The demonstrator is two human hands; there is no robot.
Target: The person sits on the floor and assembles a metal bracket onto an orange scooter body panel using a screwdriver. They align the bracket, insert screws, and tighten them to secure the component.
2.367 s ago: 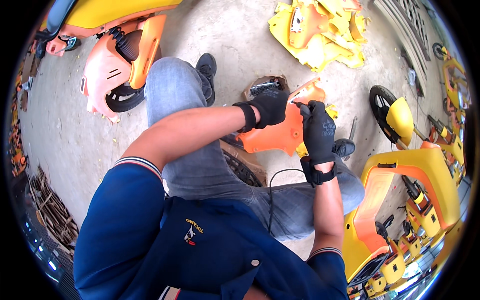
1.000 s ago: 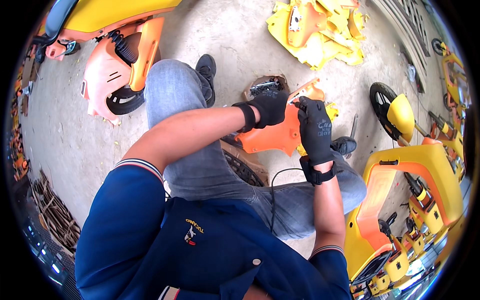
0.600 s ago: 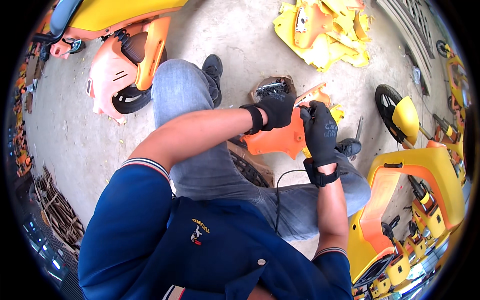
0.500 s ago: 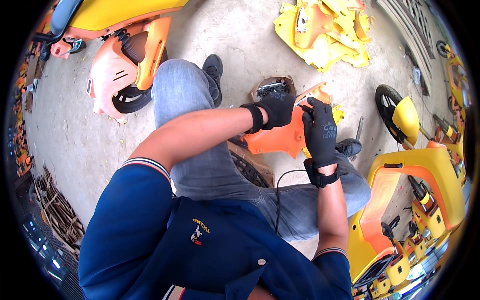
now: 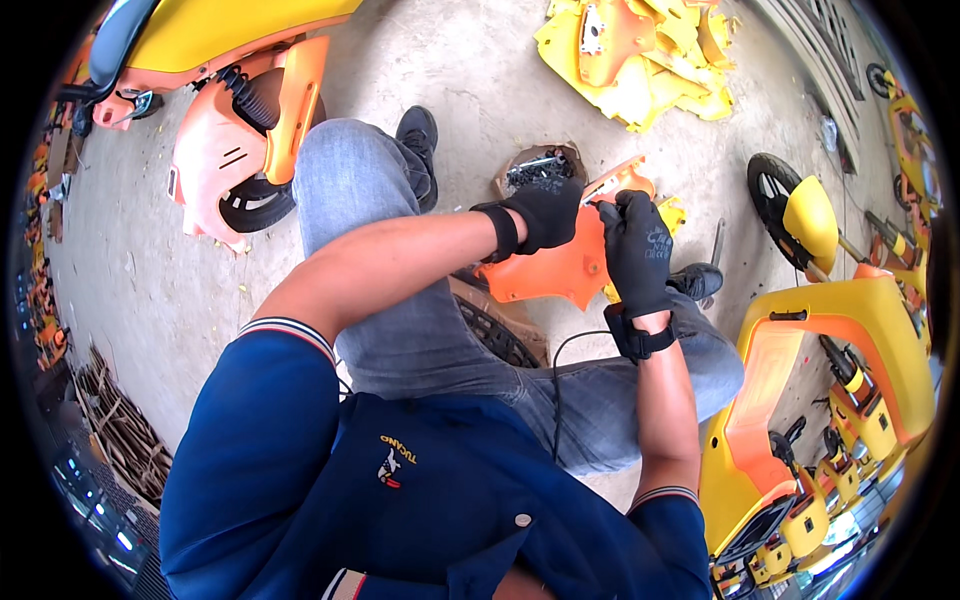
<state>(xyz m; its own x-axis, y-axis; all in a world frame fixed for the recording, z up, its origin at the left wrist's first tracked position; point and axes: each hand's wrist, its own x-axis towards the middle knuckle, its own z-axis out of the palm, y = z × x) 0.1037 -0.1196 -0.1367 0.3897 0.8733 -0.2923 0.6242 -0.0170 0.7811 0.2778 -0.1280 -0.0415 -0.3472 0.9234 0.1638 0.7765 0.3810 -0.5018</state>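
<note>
Gloves covered both hands. Left hand (image 5: 545, 212) lay on the upper edge of the orange panel (image 5: 560, 270), its fingers curled down over that edge and clamped on it. Right hand (image 5: 637, 250) sat just beside it on the panel's right end, fingers closed together near the top corner; whether they pinched a small part or only pressed on the plastic could not be told. The panel rested across the person's knees, above the jeans (image 5: 440, 330), tilted with its upper edge away from the body. A tub of dark small parts (image 5: 540, 168) stood on the concrete floor (image 5: 450, 70) just beyond the left hand. A black cable (image 5: 560, 360) ran over the right thigh. Yellow panels (image 5: 640, 50) lay piled on the floor well beyond the hands. A pale orange scooter body (image 5: 225, 150) stood to the left, a yellow-and-orange scooter frame (image 5: 830, 350) close on the right, with a wheel under a yellow fender (image 5: 795, 210) behind it.
</note>
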